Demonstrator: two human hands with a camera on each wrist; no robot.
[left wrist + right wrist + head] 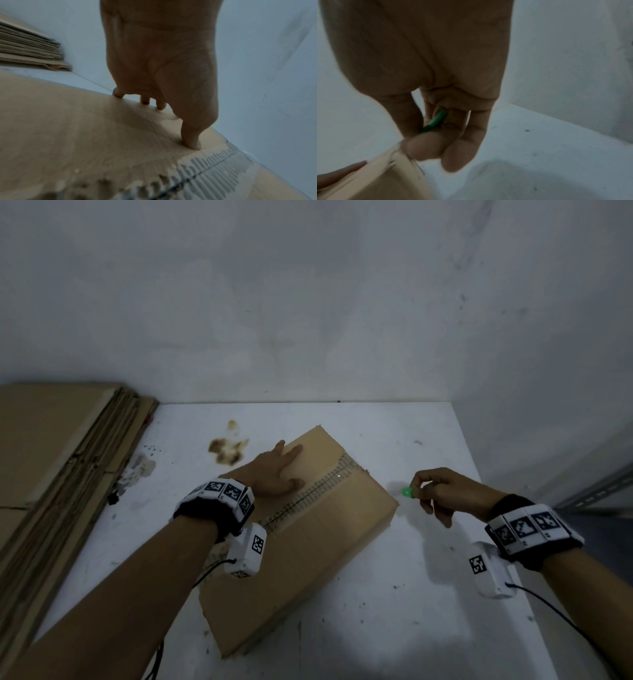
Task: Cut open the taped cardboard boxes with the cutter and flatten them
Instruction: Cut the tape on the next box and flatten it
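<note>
A brown cardboard box (308, 542) lies skewed on the white table (428, 611), its top seam (308, 498) torn and ragged along the middle. My left hand (277, 470) lies flat on the far left flap, fingers straight, pressing it down; in the left wrist view the fingertips (192, 143) touch the cardboard (68, 128) beside the seam. My right hand (442, 491) hovers just right of the box and pinches a small green cutter (407, 492). The right wrist view has the green cutter (436, 120) between the fingers, with the box corner (385, 180) below.
A stack of flattened cardboard sheets (51, 474) leans at the left against the grey wall (308, 302). A brown stain (226, 451) marks the table behind the box. A metal rail (596, 494) runs past the table's right edge.
</note>
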